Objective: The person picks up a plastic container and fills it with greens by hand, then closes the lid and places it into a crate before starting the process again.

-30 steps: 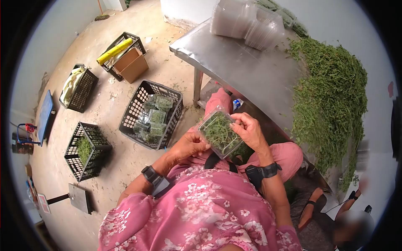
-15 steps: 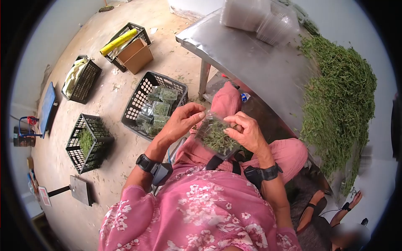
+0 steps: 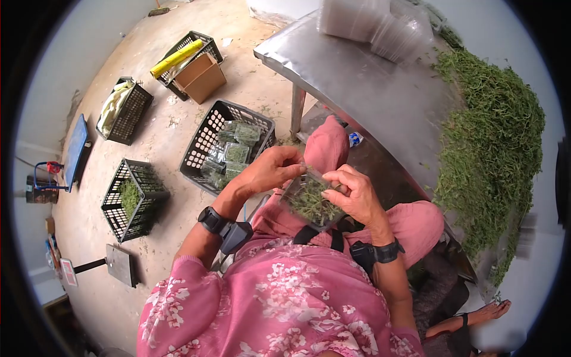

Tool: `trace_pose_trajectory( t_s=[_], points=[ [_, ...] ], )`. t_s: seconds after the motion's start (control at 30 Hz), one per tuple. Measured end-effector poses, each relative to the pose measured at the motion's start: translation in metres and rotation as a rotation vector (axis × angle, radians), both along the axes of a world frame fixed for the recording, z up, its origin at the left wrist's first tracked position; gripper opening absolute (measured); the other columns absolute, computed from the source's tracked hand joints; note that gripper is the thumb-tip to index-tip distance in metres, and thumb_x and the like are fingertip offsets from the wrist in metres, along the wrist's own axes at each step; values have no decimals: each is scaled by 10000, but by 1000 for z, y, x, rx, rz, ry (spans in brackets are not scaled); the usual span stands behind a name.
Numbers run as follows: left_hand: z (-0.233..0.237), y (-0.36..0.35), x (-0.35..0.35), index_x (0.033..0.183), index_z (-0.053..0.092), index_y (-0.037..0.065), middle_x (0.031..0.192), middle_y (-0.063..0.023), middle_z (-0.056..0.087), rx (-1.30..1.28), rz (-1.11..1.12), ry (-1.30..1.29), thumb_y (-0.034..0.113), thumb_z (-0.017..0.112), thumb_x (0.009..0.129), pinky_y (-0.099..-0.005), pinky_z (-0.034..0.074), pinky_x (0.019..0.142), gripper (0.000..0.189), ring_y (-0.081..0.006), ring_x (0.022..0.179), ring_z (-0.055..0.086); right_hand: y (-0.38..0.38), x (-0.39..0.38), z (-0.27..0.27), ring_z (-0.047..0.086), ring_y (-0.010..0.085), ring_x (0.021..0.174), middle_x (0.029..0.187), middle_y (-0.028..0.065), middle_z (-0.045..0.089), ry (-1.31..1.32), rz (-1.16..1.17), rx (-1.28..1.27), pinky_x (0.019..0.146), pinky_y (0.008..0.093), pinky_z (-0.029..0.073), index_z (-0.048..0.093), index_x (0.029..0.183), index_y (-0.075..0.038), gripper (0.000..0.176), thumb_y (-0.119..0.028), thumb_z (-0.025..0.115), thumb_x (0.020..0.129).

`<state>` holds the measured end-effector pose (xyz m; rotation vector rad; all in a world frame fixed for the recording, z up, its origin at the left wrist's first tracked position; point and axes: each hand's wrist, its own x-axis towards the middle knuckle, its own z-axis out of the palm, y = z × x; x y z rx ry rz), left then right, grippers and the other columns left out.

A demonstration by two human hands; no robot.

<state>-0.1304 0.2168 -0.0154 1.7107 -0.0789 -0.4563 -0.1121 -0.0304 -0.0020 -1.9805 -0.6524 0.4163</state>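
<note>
A clear plastic box (image 3: pixel 310 201) filled with green herb sprigs is in front of me, tilted over my lap. My left hand (image 3: pixel 273 169) is closed, its thumb and fingertips pinching the box's far left rim. On the far right side, my right hand (image 3: pixel 355 194) is also closed, with bent fingers and thumb gripping the rim. The herbs show through the see-through plastic. Whether my legs also bear the box is hidden.
On the floor at left, a black crate (image 3: pixel 196 140) holds several packed herb boxes. Beyond my knee stands a metal table (image 3: pixel 380 83) with stacked clear containers (image 3: pixel 372 30) and a big heap of herbs (image 3: pixel 491 154). A co-worker's arm (image 3: pixel 470 318) shows at lower right.
My left hand has moved right, bringing its fingertips to the box's rim. My right hand stays at the far right side. The whole view has shifted slightly.
</note>
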Motion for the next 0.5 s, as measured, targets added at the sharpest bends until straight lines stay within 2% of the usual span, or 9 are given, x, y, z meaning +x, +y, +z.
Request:
trace_pose_trajectory(
  t_s=[0.1,0.2,0.3,0.4,0.5],
  points=[
    [7,-1,-2,910,608,-2,740,-41,591,56,-21,-54,174,644,910,-285,461,571,179,-104,662,551,0,-1,5,462,119,594,824,44,551,11,1,6,559,287,414,665,1036,-35,316,-88,772,743],
    [-1,-1,-6,920,592,-6,779,-36,592,107,-36,-159,163,632,930,-272,452,615,175,-98,713,544,-1,-2,5,473,123,606,831,44,553,22,11,-8,569,284,424,663,1039,-37,318,-86,770,744],
    [2,0,-10,919,586,-3,765,-63,575,198,-40,-269,138,633,918,-294,458,620,149,-134,698,551,0,-2,3,483,126,618,844,45,560,22,22,5,579,280,432,662,1044,-38,321,-86,769,745],
    [6,-2,-13,906,596,-11,775,-158,606,214,-12,-287,118,634,870,-372,483,655,138,-293,726,612,1,-2,3,493,128,633,858,46,569,48,32,-17,587,281,438,661,1047,-40,325,-89,771,745],
    [4,1,-13,909,597,-11,794,-160,604,236,-32,-392,115,633,869,-376,484,657,137,-307,729,608,3,-3,1,508,123,652,866,43,572,26,42,8,595,272,442,664,1049,-47,322,-102,774,752]
  ],
)
